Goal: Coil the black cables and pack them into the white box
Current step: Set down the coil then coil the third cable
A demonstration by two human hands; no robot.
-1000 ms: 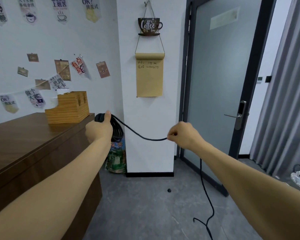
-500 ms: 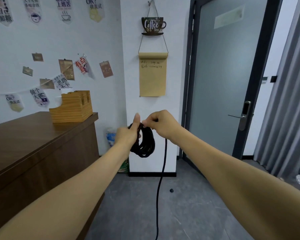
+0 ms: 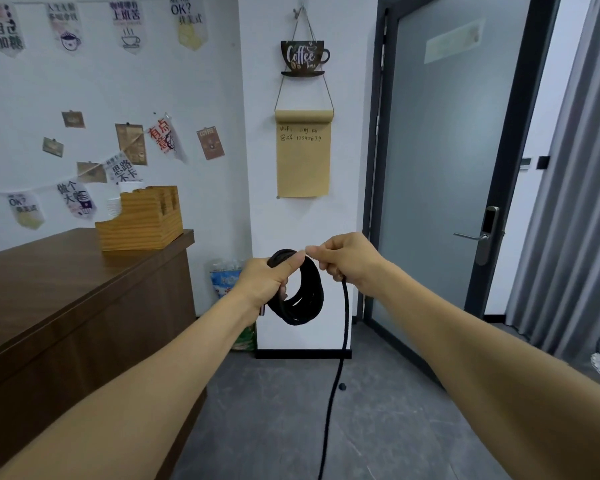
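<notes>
I'm mid-coil: my left hand (image 3: pixel 269 280) grips the black cable coil (image 3: pixel 300 292) in the air beside the desk (image 3: pixel 84 271), my right hand (image 3: pixel 347 259) pinches the loose strand (image 3: pixel 340 358) at the coil's top. Next I'd lay 1 more loop. No white box visible.

wooden organizer (image 3: pixel 141 221) on brown counter (image 3: pixel 66 282)

White walls (image 3: pixel 66 84) carry paper pennants (image 3: pixel 7 31) and clipped cards; a white pillar (image 3: pixel 264 133) holds a coffee-cup sign (image 3: pixel 303 57) over a brown paper roll (image 3: pixel 303 154). A dark wooden counter (image 3: pixel 66 289) stands at left with a light wooden box (image 3: pixel 142 225) on top. Grey door (image 3: pixel 440 150), grey curtain (image 3: pixel 575 202), grey floor (image 3: pixel 274 427)
</notes>
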